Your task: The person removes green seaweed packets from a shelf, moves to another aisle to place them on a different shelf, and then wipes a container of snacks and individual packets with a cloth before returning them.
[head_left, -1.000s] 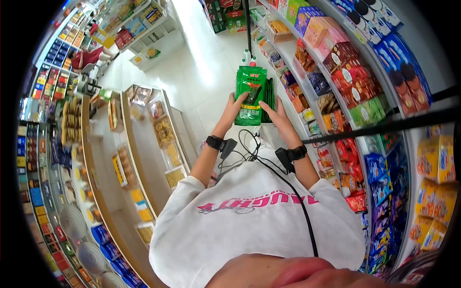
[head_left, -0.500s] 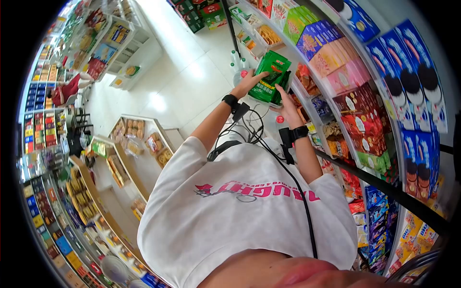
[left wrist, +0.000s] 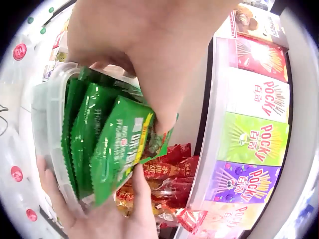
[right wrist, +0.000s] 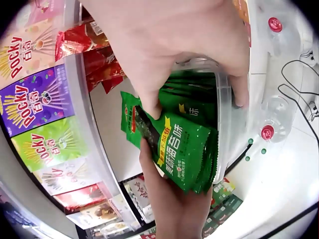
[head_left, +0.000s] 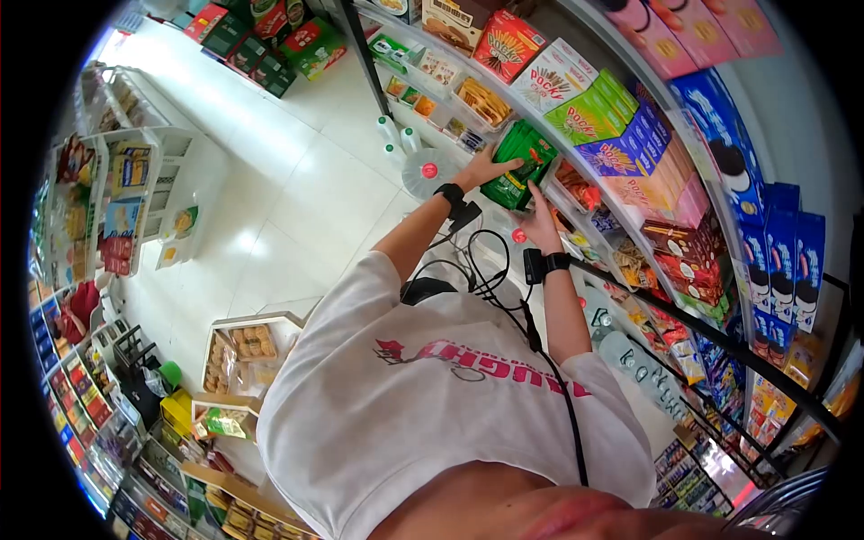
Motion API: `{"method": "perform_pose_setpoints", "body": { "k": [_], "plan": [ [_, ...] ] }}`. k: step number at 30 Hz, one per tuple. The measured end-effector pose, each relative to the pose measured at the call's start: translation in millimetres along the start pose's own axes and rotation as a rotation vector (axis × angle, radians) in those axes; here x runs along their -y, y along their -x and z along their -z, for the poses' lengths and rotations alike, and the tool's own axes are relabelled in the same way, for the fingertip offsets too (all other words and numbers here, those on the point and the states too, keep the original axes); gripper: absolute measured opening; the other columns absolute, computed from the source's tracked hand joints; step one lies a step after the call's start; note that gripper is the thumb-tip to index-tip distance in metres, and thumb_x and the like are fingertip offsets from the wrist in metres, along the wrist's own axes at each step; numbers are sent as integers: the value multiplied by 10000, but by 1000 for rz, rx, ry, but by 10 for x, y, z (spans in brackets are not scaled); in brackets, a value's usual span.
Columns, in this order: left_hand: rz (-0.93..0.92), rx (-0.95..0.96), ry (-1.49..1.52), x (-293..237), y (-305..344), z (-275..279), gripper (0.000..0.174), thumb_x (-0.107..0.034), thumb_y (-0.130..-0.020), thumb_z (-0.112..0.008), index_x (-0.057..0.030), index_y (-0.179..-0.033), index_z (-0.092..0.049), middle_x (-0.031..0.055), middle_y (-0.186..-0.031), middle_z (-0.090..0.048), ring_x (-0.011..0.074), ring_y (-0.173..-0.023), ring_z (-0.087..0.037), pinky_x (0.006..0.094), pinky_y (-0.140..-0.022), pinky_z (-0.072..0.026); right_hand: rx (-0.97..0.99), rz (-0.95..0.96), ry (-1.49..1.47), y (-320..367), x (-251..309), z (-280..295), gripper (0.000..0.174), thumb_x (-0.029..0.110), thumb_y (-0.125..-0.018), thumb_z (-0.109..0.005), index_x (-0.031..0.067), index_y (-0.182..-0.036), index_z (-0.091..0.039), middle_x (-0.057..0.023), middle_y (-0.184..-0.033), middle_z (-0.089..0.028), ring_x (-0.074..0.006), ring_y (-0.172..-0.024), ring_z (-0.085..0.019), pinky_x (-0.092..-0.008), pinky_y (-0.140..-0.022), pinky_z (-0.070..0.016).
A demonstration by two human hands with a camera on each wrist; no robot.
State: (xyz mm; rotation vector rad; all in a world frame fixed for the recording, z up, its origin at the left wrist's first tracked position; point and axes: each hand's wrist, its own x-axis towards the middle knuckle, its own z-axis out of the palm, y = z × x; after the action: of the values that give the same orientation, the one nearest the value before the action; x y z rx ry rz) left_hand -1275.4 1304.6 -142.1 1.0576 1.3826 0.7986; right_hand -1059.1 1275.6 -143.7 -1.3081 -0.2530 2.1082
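Observation:
Green seaweed snack packets (right wrist: 184,144) stand in a row inside a clear plastic bin (right wrist: 224,124). My left hand (head_left: 486,169) grips one end of this bin, its thumb over the front packet and its fingers behind the wall. At the opposite end my right hand (head_left: 543,225) holds the bin the same way, thumb on the packets and fingers round the outer side. In the left wrist view the bin is at the shelf edge beside red snack packets (left wrist: 172,174). The bin's underside is hidden.
Pocky boxes (head_left: 576,121) line the shelf tier above. A tub of yellow snacks (head_left: 484,101) sits on the bin's far side. Large clear bottles (head_left: 423,171) stand on the floor by the shelf. A black bar (head_left: 684,319) crosses near my right forearm.
My body has turned toward the shelf on the right. Both hands have carried the bin of green packets from over the aisle to the shelf, keeping their hold.

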Motion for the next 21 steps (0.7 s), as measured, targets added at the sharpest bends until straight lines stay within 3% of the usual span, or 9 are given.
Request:
{"method": "perform_pose_setpoints", "body": {
  "k": [4, 8, 11, 14, 18, 19, 21],
  "plan": [
    [93, -39, -94, 296, -349, -97, 1142, -753, -720, -704, 124, -1392, -415, 286, -1199, -626, 340, -1091, -646, 393, -925, -513, -13, 138, -29, -190, -46, -56, 527, 310, -934, -706, 235, -1398, -466, 8, -1410, -499, -192, -1310, -473, -472, -1034, -431],
    [49, -76, -76, 481, -555, -145, 1118, -740, -717, -718, 116, -1377, -434, 307, -1159, -647, 375, -1093, -657, 403, -908, -525, -35, 196, -33, -390, -46, -40, 555, 316, -920, -720, 228, -1401, -458, 7, -1409, -495, -195, -1291, -486, -468, -1039, -426],
    [80, -235, -121, 298, -448, -267, 1084, -714, -713, -741, 104, -1368, -464, 329, -1156, -651, 413, -1105, -654, 420, -906, -529, -148, 218, -26, -481, -73, -7, 623, 337, -903, -744, 213, -1429, -434, 5, -1398, -499, -204, -1278, -483, -459, -1028, -418],
    [7, -246, -117, 224, -505, -327, 1098, -721, -712, -738, 113, -1369, -457, 344, -1148, -645, 412, -1083, -665, 424, -902, -531, -186, 322, -35, -477, -110, 9, 608, 351, -908, -739, 190, -1414, -441, 0, -1377, -507, -201, -1266, -481, -440, -991, -433],
    [-16, -388, -63, 121, -560, -432, 942, -682, -698, -779, 145, -1122, -626, 319, -948, -692, 398, -904, -715, 425, -752, -558, -99, 389, -68, -578, 0, -54, 581, 323, -900, -756, 181, -1385, -469, 4, -1373, -512, -176, -1247, -492, -385, -949, -472],
    [30, -422, -127, 211, -700, -478, 828, -651, -696, -798, 135, -931, -688, 272, -798, -701, 371, -770, -726, 421, -660, -556, -103, 392, -64, -606, 28, -39, 565, 307, -906, -753, 167, -1379, -477, 0, -1359, -526, -176, -1213, -526, -360, -941, -489],
    [86, -409, -67, 310, -864, -558, 901, -685, -673, -791, 153, -978, -666, 337, -931, -676, 413, -890, -702, 464, -763, -551, -135, 388, -82, -694, 63, -25, 548, 311, -919, -740, 160, -1376, -477, -8, -1345, -539, -184, -1190, -544, -353, -944, -497]
  ]
}}
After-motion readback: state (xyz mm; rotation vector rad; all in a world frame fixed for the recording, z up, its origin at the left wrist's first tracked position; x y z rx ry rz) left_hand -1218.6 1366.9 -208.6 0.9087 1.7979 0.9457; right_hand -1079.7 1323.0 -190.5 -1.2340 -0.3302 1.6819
